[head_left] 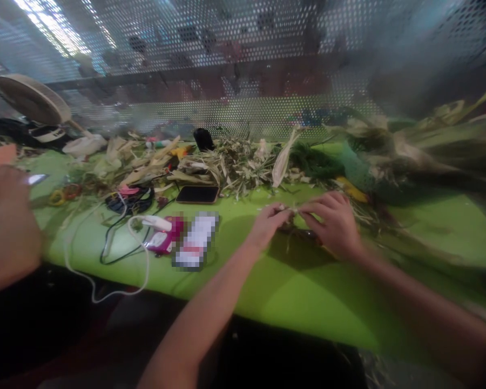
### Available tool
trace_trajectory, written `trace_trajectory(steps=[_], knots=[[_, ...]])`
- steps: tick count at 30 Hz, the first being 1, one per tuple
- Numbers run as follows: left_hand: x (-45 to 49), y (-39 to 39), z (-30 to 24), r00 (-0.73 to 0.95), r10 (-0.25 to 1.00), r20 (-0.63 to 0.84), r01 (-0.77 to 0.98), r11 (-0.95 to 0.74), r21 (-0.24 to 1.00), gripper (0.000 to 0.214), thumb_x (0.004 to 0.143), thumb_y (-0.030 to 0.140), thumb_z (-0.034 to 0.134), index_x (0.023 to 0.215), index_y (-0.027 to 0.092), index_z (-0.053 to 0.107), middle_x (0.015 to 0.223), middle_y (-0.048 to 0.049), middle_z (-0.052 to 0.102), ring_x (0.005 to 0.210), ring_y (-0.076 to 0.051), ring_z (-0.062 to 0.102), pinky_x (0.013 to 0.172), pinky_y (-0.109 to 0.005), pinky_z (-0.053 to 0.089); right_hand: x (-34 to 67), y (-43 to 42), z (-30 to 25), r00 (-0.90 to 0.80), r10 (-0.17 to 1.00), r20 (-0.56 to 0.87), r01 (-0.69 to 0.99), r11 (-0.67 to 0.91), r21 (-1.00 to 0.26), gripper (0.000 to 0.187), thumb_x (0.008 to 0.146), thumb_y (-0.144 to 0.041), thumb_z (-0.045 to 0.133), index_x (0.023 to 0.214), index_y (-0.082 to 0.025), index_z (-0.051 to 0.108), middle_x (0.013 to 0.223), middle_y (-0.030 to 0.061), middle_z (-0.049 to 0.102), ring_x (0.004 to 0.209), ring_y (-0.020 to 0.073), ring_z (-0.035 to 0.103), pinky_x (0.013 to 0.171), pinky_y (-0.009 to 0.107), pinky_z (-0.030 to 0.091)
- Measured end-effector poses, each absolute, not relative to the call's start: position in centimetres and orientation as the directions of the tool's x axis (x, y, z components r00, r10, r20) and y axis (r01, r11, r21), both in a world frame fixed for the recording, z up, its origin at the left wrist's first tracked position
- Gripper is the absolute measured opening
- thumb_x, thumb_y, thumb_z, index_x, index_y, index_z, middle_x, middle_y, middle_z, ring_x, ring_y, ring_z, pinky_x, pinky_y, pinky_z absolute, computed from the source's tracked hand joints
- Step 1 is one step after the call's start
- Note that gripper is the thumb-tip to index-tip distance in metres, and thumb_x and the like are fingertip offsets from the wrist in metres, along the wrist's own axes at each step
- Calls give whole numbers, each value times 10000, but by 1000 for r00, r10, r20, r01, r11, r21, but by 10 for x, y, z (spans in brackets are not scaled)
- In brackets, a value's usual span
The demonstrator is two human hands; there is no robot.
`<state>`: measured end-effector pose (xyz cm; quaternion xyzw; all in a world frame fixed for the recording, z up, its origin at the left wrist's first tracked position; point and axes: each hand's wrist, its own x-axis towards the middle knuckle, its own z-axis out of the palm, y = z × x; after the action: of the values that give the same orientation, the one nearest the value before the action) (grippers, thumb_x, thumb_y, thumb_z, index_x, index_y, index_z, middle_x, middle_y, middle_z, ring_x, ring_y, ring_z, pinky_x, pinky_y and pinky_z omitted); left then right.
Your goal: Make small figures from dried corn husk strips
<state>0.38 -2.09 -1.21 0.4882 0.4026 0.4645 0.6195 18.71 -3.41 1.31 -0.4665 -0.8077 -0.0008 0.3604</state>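
Over the green table, my left hand (270, 220) and my right hand (332, 222) meet with fingers pinched together. Between their fingertips is a small pale piece of husk (295, 209), too small and blurred to make out fully. Beneath my right hand lies a dark item, partly hidden by the fingers. Just behind my hands, dried corn husks (284, 162) and cut husk strips (243, 167) are heaped along the back of the table. Something yellow (352, 189) lies past my right hand.
Two phones, one dark (197, 194) and one lit (196, 240), lie left of my hands beside a pink power strip (166, 237) with a looping white cable (123, 293). A co-worker's arm (12, 227) is at far left, near a fan (31, 100). Perforated metal (235, 116) stands behind.
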Motion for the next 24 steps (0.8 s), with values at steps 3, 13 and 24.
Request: trace_trajectory(steps=[3, 13, 24], knots=[[3, -19, -14, 237, 971, -44, -104, 71, 992, 253, 739, 378, 685, 699, 169, 548, 638, 30, 472, 614, -100, 420, 597, -253, 301, 187, -35, 11, -304, 759, 575, 752, 562, -344, 175, 902, -306, 585, 931, -304, 758, 932, 44, 709, 950, 248, 563, 878, 429, 364], [-10, -18, -9, 99, 995, 28, -33, -25, 999, 250, 805, 437, 644, 825, 190, 606, 657, 29, 493, 611, -97, 420, 619, -262, 321, 199, -22, 15, -334, 867, 371, 766, 479, -429, 225, 915, -314, 523, 1028, -219, 693, 966, 70, 716, 839, 227, 629, 711, 331, 428], [-27, -6, -2, -164, 984, 64, -152, -89, 984, 245, 766, 408, 671, 850, 187, 605, 655, 30, 520, 619, -94, 454, 611, -243, 360, 223, -27, 25, -559, 829, -13, 815, 546, -196, 242, 685, -184, 579, 910, -238, 651, 872, 60, 681, 734, 217, 625, 598, 301, 414]])
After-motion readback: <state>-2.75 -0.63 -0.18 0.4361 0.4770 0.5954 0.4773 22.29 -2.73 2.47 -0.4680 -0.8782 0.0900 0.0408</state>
